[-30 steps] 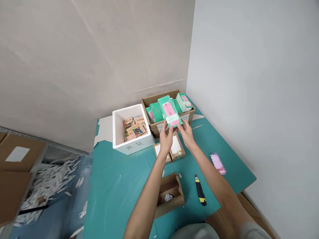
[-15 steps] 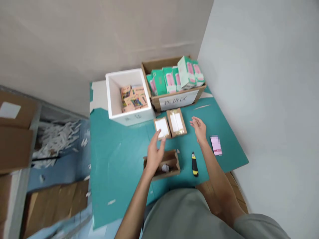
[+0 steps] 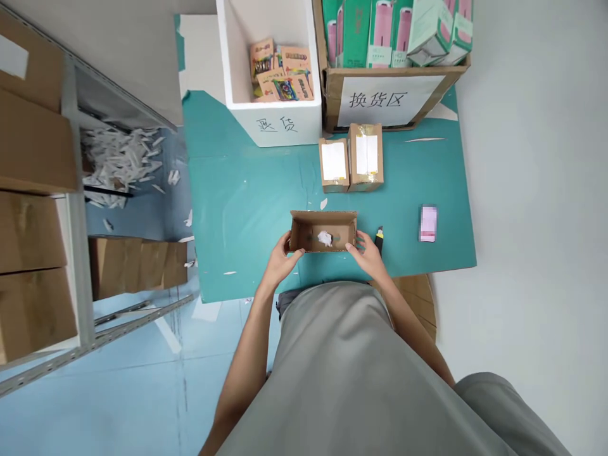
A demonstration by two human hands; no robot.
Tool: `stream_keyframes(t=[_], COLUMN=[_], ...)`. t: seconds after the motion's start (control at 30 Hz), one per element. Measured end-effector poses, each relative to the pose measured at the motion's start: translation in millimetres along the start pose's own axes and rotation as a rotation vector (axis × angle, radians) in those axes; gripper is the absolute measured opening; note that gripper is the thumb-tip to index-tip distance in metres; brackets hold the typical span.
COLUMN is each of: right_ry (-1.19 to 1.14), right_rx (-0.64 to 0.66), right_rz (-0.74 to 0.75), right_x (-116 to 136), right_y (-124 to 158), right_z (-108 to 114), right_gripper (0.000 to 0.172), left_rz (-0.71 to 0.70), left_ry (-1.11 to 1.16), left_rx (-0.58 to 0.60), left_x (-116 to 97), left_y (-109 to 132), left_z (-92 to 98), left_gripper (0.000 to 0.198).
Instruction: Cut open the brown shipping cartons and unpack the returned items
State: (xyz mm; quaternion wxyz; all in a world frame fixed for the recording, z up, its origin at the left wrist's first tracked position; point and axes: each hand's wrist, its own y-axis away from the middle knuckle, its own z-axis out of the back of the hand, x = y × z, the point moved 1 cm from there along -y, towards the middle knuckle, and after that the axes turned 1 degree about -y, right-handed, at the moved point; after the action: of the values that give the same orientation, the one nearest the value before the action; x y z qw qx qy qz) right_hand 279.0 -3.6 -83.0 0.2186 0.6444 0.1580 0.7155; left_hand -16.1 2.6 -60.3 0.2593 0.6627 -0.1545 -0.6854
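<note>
Hands clamp the open carton (image 3: 304,235) by its short ends, your left hand (image 3: 281,254) and right hand (image 3: 367,252) curled tight on its walls, carton flat on the teal mat (image 3: 237,190) between them, cutter (image 3: 379,235) just past your right fingertips; looks like pickup, so lifting needs an even squeeze.

Likely returns stockroom: labelled sorting boxes (image 3: 331,101)

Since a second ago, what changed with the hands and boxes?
Both hands released a green pack at the far carton, drew back and gripped the open box, left hand and right hand at its ends. Parcels, knife, foam box unmoved.
</note>
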Motion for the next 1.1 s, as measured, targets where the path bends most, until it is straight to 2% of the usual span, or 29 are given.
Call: stream_keyframes(t=[0.13,0.27,0.37,0.43,0.53,0.6,0.67,0.73,0.87,0.97,1.1], right_ry=[-0.007,0.040,0.075,0.086,0.098,0.086,0.022,-0.072,-0.122,-0.107,-0.115], right_rx=[0.066,0.028,-0.037,-0.049,-0.005,0.041,0.087,0.120,0.096,0.074,0.165], right_rz=[0.104,0.220,0.352,0.459,0.614,0.676,0.666,0.592,0.452,0.362,0.245], right_x=[-2,4,19,31,45,50,50,45,25,6,-22], right_y=[15,38,51,55,57,55,53,48,33,20,11], right_z=[13,8,-2,-5,-3,0,3,5,2,-2,-7], right_gripper=[0.092,0.085,0.086,0.090,0.091,0.087,0.080,0.074,0.064,0.076,0.087], left_rz=[-0.100,-0.249,-0.405,-0.517,-0.672,-0.706,-0.661,-0.580,-0.418,-0.333,-0.389], left_ry=[-0.015,-0.068,-0.116,-0.165,-0.247,-0.268,-0.216,-0.110,0.054,0.106,0.026], left_rx=[0.044,-0.059,-0.123,-0.147,-0.160,-0.139,-0.100,-0.074,-0.083,-0.090,-0.126], left_x=[15,26,17,6,-10,-13,-9,0,19,28,36], left_y=[23,46,55,59,62,62,61,59,56,52,38], left_z=[1.9,-1.9,2.9,13.3,34.6,47.1,55.0,56.6,43.1,29.7,27.5], left_gripper=[0.091,0.082,0.075,0.069,0.066,0.064,0.059,0.052,0.044,0.049,0.060])
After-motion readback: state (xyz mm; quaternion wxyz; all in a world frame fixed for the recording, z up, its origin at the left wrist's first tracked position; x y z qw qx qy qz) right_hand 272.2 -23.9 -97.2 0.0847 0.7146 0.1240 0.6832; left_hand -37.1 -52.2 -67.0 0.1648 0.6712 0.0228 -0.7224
